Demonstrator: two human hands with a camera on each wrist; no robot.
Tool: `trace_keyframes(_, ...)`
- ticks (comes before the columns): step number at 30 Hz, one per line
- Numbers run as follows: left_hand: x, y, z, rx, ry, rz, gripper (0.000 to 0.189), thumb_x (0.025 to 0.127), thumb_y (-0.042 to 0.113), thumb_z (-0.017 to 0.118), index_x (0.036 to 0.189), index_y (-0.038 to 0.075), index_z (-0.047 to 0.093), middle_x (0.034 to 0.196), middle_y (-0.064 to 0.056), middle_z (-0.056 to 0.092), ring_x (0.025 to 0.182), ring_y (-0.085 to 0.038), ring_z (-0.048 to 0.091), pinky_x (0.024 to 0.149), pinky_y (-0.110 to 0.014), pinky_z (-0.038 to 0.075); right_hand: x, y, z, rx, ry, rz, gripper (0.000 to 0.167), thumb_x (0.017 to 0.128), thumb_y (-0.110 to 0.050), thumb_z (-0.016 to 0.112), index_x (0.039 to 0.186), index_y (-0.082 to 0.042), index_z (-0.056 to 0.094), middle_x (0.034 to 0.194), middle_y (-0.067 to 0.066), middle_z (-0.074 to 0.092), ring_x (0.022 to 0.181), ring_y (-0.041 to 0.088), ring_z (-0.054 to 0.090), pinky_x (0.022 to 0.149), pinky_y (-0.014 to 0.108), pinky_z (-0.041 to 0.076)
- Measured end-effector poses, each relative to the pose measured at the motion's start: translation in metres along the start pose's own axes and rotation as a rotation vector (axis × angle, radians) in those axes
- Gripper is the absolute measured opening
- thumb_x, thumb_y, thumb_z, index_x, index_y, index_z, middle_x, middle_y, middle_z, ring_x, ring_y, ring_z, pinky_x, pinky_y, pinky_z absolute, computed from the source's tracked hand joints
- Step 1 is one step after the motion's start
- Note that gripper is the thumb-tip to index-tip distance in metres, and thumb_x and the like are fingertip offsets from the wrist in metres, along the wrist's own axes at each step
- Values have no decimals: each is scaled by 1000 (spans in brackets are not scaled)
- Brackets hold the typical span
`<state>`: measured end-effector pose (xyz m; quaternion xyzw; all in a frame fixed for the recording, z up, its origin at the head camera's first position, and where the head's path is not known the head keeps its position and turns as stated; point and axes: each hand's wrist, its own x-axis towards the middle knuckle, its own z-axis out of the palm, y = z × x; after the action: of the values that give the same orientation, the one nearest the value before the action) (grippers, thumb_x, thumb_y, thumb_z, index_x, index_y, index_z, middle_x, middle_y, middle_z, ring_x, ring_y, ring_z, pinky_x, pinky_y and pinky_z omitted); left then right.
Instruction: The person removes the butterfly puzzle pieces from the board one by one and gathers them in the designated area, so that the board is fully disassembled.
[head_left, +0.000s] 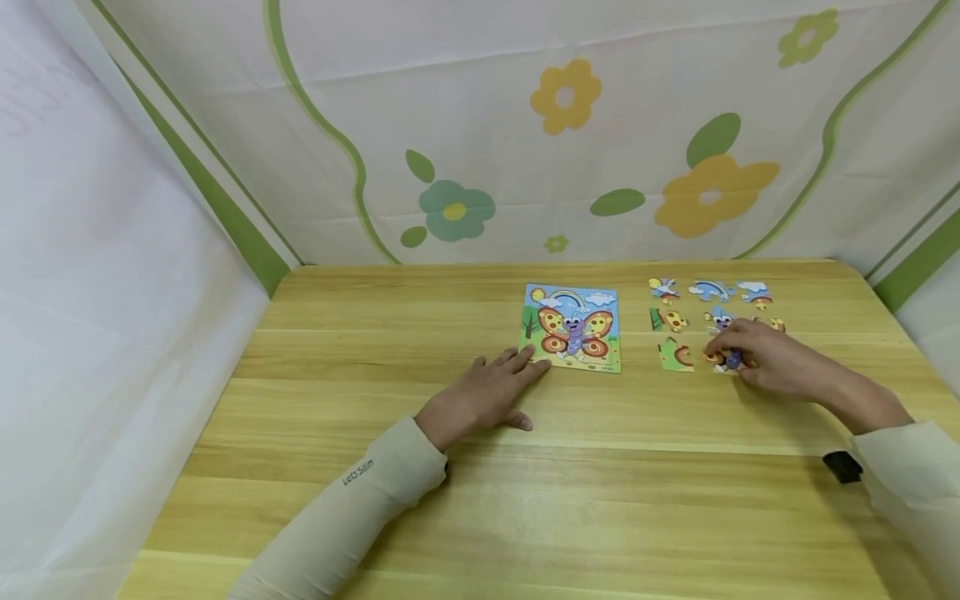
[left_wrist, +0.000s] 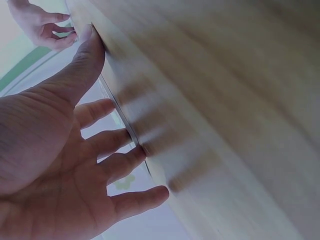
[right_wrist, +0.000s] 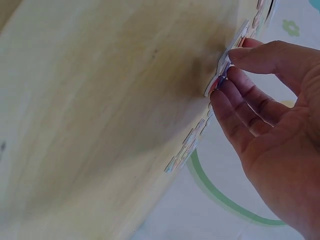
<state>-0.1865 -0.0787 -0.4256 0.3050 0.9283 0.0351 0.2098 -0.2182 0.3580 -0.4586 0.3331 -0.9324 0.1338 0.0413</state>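
A square butterfly picture board point(head_left: 573, 321) lies flat near the back of the table. The fingertips of my left hand point(head_left: 483, 392) rest at its lower left corner, fingers spread and straight; in the left wrist view, the palm point(left_wrist: 55, 175) shows nothing held. To the right, my right hand point(head_left: 780, 362) pinches a purple-and-orange puzzle piece point(head_left: 733, 360) between thumb and fingers, low over the tabletop. That piece point(right_wrist: 218, 80) appears edge-on at the fingertips in the right wrist view. Beyond the hand, a butterfly-face piece point(head_left: 720, 317) and a wing piece point(head_left: 776, 323) are partly covered.
Loose pieces lie in rows right of the board: a sun piece point(head_left: 663, 288), a rainbow piece point(head_left: 711, 290), a cloud piece point(head_left: 754, 293), a tree piece point(head_left: 667, 319) and a green piece point(head_left: 677, 356). A flowered curtain point(head_left: 480, 125) hangs behind the wooden table point(head_left: 570, 517).
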Motion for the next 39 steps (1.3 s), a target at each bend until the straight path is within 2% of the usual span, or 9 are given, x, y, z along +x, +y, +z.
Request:
trace_keyframes(4,0,0,-1,1,-1,0,91,95,51,68,169,27,21,177,-6,14,163,-29,20,124,-61,32,2,-3,-2,1,13,-1,52,67,20,81,107,-14,77,106,-1,70,95,18,61,75,31,51)
trace_keyframes(7,0,1,-1,8,0,-1,91,95,51,68,169,26,22,177,-6,15,163,-29,21,125,-61,32,6,-7,-4,17,16,-2,48,70,17,83,108,-13,76,103,-2,69,89,14,58,70,29,46)
trace_keyframes(12,0,2,-2,24,8,2,91,94,51,70,169,24,24,177,-8,17,163,-31,22,125,-61,32,23,-20,-8,77,-19,34,40,79,13,79,112,-9,76,104,2,68,82,10,52,66,26,41)
trace_keyframes(18,1,3,-3,24,34,15,93,92,50,72,168,24,26,177,-8,17,163,-31,20,125,-61,31,52,-42,-6,157,-67,47,34,88,12,70,115,-8,76,112,7,70,99,22,64,77,39,52)
trace_keyframes(26,5,2,-3,18,42,40,101,85,50,76,169,27,25,178,-3,15,163,-29,21,125,-63,29,91,-72,3,252,-129,30,37,90,11,64,124,-2,73,121,14,69,117,36,63,100,58,52)
trace_keyframes(31,9,1,-6,-13,4,36,102,84,48,78,169,28,24,178,0,14,164,-28,19,127,-62,26,110,-88,11,304,-148,3,35,90,9,66,122,-3,73,121,14,69,117,37,63,102,60,52)
trace_keyframes(35,11,1,-8,-20,-15,29,102,85,48,78,169,29,23,178,1,13,164,-27,18,127,-62,26,122,-95,17,278,-160,-14,33,90,4,72,121,-3,72,124,15,69,116,37,64,100,58,53)
trace_keyframes(39,13,1,-8,-25,-26,25,101,86,47,78,169,29,23,178,1,11,164,-27,16,126,-62,27,127,-96,21,249,-191,11,36,89,0,76,125,-4,71,129,15,67,119,36,62,102,57,52)
